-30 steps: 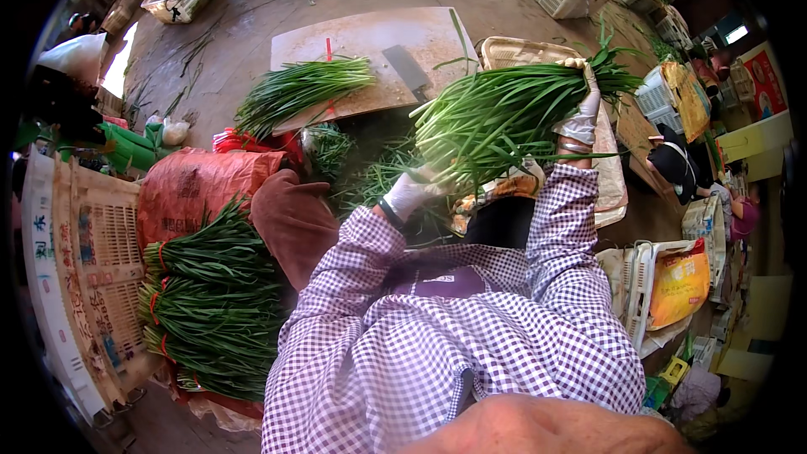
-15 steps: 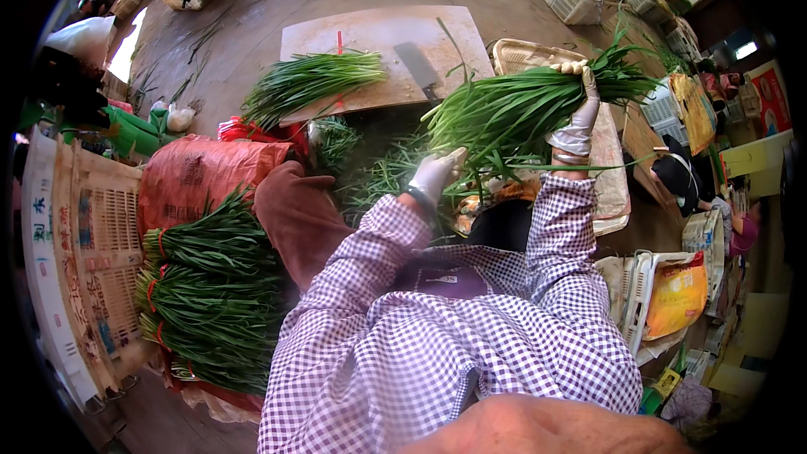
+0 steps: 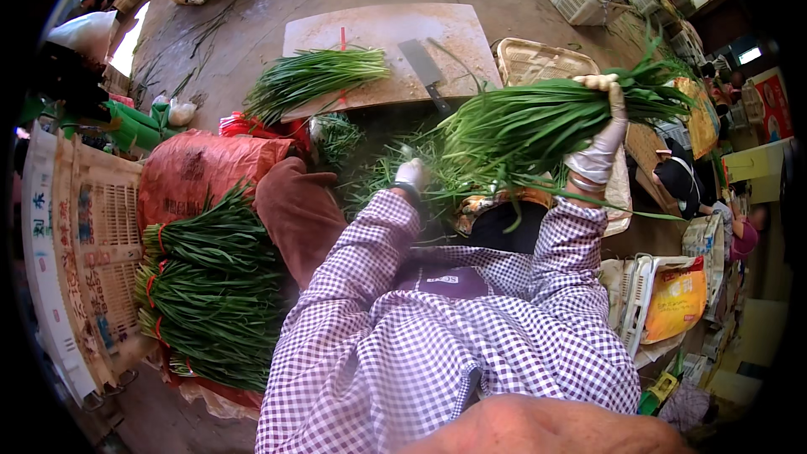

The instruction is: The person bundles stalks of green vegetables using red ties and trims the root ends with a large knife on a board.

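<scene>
Just off the near right corner of the table [image 3: 370, 29], held up in the air — a thick bunch of green leaves [image 3: 521, 122], clasped firmly by the right hand [image 3: 607, 136], with fingers closed over its leafy part. Stretched from left to right, with pale ends [image 3: 454, 139] to the left and dark tips past the right hand. Nearer to the pale ends, but apart from them, the left hand [image 3: 411, 171] — seemingly half curled near loose leaves [image 3: 378, 178], too blurred to tell about any hold. Fresh-looking, dense, slightly fanned, with some long strands drooping below.
</scene>
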Demonstrator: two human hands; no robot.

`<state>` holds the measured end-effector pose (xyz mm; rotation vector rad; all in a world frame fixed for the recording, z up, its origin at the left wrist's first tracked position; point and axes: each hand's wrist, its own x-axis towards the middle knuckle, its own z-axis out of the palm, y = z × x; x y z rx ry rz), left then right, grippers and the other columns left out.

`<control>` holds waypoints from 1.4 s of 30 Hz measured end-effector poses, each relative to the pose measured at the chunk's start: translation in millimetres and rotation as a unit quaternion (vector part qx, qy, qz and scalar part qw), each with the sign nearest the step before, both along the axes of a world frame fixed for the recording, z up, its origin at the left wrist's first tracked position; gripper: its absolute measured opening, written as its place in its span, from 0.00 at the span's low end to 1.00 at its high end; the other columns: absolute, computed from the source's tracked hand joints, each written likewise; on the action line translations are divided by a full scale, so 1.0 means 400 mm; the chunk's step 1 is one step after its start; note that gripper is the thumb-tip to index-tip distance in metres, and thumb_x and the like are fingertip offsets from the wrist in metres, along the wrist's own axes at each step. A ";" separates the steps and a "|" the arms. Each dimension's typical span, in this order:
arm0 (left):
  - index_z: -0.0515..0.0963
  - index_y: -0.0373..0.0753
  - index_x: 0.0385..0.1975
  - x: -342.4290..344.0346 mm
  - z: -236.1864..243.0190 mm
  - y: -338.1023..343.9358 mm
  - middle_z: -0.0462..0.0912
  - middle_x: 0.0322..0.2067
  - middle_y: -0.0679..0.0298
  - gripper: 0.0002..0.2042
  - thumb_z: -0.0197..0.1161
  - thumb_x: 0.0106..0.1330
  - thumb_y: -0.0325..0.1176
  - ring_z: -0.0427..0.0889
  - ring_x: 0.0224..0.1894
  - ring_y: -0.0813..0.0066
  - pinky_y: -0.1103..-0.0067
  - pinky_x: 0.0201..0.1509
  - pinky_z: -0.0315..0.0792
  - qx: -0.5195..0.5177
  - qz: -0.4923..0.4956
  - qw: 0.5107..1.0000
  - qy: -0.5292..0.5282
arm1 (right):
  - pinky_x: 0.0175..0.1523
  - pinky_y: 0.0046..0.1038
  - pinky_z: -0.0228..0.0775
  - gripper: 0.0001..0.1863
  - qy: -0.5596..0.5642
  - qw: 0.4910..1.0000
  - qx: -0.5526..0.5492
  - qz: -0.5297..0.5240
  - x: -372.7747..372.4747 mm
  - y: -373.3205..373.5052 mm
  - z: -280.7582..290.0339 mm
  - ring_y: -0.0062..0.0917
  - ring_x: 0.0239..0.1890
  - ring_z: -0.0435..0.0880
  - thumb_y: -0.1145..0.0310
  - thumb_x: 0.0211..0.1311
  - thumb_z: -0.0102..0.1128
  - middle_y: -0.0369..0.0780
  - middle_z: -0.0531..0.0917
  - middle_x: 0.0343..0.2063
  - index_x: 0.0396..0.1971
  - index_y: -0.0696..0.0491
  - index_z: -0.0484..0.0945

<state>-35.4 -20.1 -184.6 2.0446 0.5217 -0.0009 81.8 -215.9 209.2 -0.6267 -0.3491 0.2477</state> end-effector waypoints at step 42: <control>0.79 0.47 0.33 -0.173 0.327 0.089 0.78 0.27 0.72 0.06 0.61 0.65 0.40 0.70 0.24 0.82 0.84 0.26 0.63 -0.490 0.228 0.835 -0.102 | 0.58 0.32 0.67 0.07 0.039 0.992 -0.027 0.120 0.047 -0.076 0.028 0.28 0.43 0.77 0.68 0.67 0.54 0.38 0.81 0.34 0.34 0.56 0.78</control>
